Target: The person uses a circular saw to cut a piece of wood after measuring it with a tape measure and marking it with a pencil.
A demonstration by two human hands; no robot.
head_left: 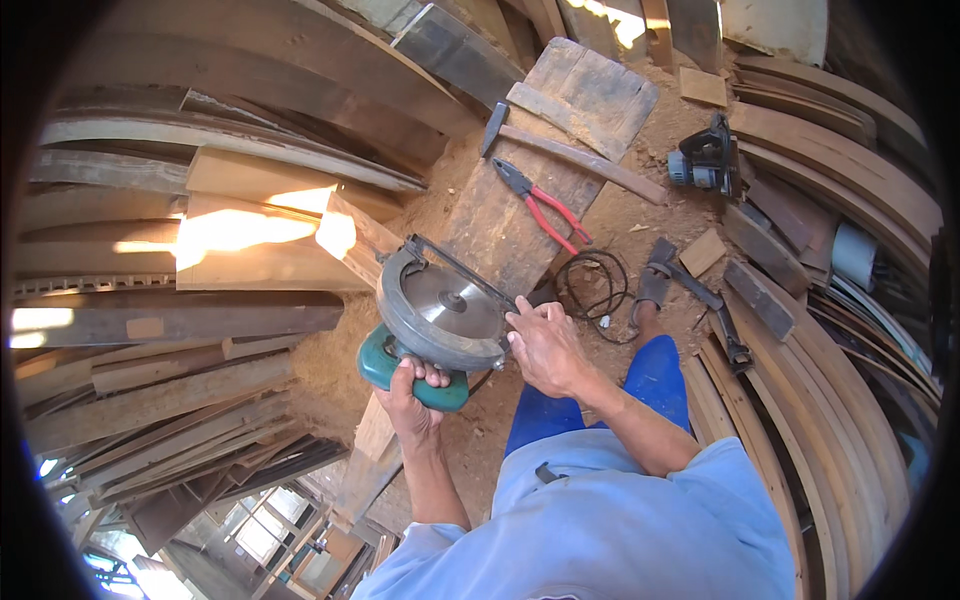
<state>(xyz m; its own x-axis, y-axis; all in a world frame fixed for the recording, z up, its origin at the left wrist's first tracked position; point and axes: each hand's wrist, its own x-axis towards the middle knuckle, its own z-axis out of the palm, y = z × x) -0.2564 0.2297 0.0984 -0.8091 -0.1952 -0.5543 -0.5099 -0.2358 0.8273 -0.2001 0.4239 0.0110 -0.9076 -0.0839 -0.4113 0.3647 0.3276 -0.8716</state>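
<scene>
A circular saw [445,312] with a green body and a grey blade guard is held up in front of me, its round steel blade [452,298] facing upward. My left hand [415,395] is closed around the green handle, thumb and fingertips showing beside the guard. My right hand [545,345] grips the far right end of the saw's dark base plate, close to the blade's edge; part of its fingers is hidden. Just beyond the saw, pliers [545,205] with red handles and a hammer [580,160] with a wooden handle lie on a worn wooden plank [480,235].
A coiled black cable [598,285] lies right of the plank. A second power tool [705,160], black and grey, rests at the far right near stacked boards [830,150]. More boards [180,310] lean along the left. Sawdust covers the ground.
</scene>
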